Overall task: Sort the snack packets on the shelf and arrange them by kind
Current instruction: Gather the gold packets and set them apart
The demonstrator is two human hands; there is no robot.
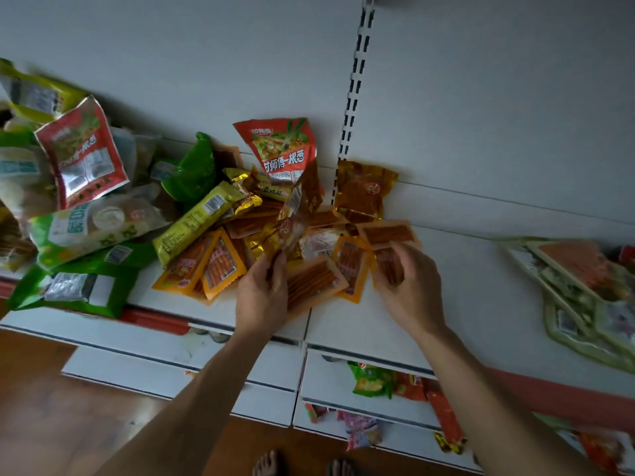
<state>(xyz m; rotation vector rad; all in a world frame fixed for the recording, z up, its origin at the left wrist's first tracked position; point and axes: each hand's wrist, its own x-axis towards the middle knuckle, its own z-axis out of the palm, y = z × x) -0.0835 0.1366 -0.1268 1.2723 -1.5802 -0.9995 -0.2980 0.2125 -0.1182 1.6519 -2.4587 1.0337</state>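
A heap of snack packets lies on the white shelf. My left hand pinches a small orange packet and lifts it upright above the heap. My right hand grips a small brown strip packet at the heap's right side. Under them lie several orange strip packets. A yellow stick packet, a red packet leaning on the back wall, and a brown packet surround them. A green packet sits behind.
Big green and white bags and a red packet crowd the shelf's left end. Flat packets lie at the right end. Lower shelves hold more snacks. A slotted upright runs up the back wall. Bare toes stand on the wooden floor.
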